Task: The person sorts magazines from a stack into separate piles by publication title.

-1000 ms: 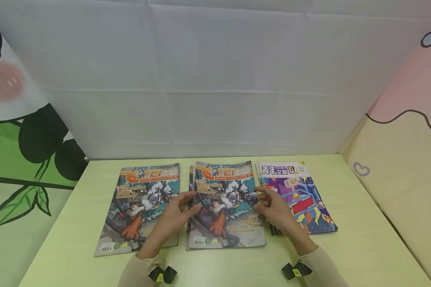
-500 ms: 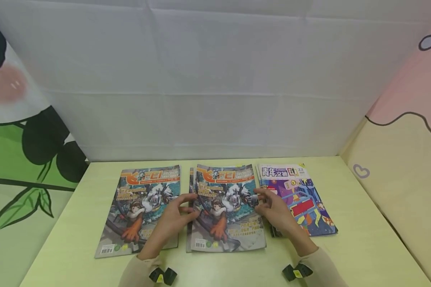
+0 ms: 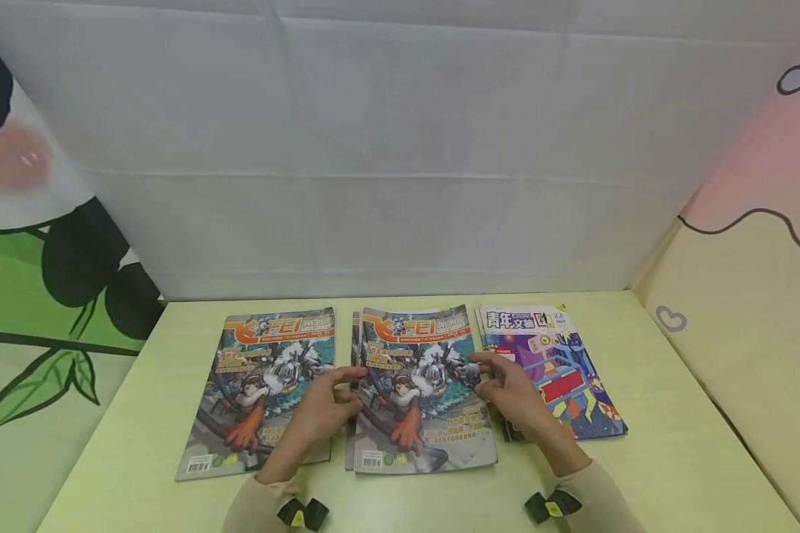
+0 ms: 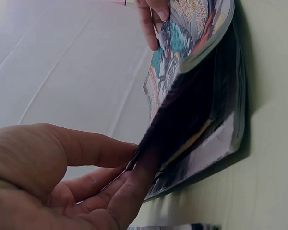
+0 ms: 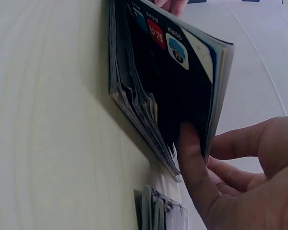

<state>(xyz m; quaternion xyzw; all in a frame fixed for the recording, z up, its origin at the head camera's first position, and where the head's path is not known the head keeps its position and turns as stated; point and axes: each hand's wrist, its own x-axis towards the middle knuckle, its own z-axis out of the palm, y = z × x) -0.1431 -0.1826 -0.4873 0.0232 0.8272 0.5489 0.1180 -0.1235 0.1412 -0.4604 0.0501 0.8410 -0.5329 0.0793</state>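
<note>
At the middle of the table, a magazine (image 3: 420, 414) with an orange title band is raised at its near side above the stack of magazines (image 4: 225, 139) under it. My left hand (image 3: 323, 407) pinches its left edge between thumb and fingers. On the opposite edge my right hand (image 3: 516, 392) grips it, thumb and fingers on either face, as the right wrist view shows. The dark back cover (image 5: 168, 81) faces the stack there. A magazine with the same cover (image 3: 240, 414) lies to the left, partly behind my left forearm.
To the right lies a stack of purple-covered magazines (image 3: 573, 370), partly behind my right hand. A white cloth wall (image 3: 400, 222) stands at the table's back edge. Printed panels flank the pale yellow table (image 3: 680, 451).
The held magazine has shifted slightly toward me, and its near edge now sits lower in the head view than the stack's edge. Both hands keep their hold.
</note>
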